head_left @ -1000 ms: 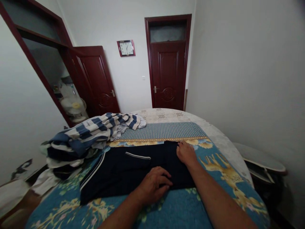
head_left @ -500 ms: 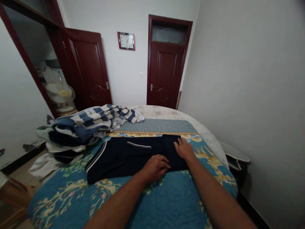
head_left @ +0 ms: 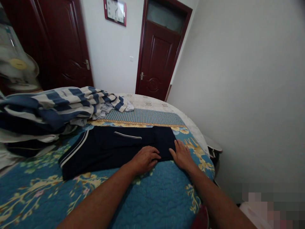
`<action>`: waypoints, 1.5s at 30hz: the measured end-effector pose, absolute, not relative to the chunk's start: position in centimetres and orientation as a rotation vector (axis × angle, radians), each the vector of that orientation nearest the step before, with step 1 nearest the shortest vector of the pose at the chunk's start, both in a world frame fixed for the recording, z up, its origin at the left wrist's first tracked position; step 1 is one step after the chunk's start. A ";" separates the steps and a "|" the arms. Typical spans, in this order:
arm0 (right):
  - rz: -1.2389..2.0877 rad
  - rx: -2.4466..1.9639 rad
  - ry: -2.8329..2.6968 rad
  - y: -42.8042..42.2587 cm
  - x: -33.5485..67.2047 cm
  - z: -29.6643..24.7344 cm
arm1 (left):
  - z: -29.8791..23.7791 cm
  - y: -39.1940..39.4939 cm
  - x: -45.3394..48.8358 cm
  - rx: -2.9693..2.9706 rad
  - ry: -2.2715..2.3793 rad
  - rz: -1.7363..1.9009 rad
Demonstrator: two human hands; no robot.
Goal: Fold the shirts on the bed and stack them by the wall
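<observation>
A dark navy garment (head_left: pixel 114 148) with white stripes lies folded flat on the blue floral quilt (head_left: pixel 154 197). My left hand (head_left: pixel 144 159) rests on the garment's near edge, fingers curled down onto the cloth. Just to its right, my right hand (head_left: pixel 182 156) lies flat, fingers stretched out, at the garment's right end, partly on the quilt. Neither hand grips the cloth.
A heap of blue-and-white striped clothes (head_left: pixel 47 108) covers the bed's left side. A striped blue cloth (head_left: pixel 145 117) lies beyond the garment. Dark red doors (head_left: pixel 156 57) and a wall clock (head_left: pixel 115 11) stand behind; a low round stand (head_left: pixel 213 146) sits right of the bed.
My right hand slid from the garment's far right corner down to its near right end, close to my left hand. The view shifted forward and left.
</observation>
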State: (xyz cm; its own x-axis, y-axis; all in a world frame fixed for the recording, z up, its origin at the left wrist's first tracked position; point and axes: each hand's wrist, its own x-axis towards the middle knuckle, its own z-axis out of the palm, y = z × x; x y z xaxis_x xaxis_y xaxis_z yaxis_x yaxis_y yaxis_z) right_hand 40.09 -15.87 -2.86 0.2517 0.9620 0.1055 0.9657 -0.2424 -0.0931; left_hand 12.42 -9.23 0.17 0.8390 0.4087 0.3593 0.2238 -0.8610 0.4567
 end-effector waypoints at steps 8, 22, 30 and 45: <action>0.115 -2.466 -1.795 -11.6 40.7 -1.2 | 0.0 -9.2 12.6 2.617 0.474 0.653; 0.083 -2.397 -1.655 0.9 43.3 -1.2 | -0.2 -9.2 12.7 2.610 0.488 0.665; -0.062 -2.306 -1.715 -0.5 43.3 -1.4 | 0.2 -9.4 12.6 2.624 0.488 0.644; -0.228 -2.135 -1.815 -14.1 42.1 -3.4 | 2.1 -8.3 10.0 2.681 0.666 0.752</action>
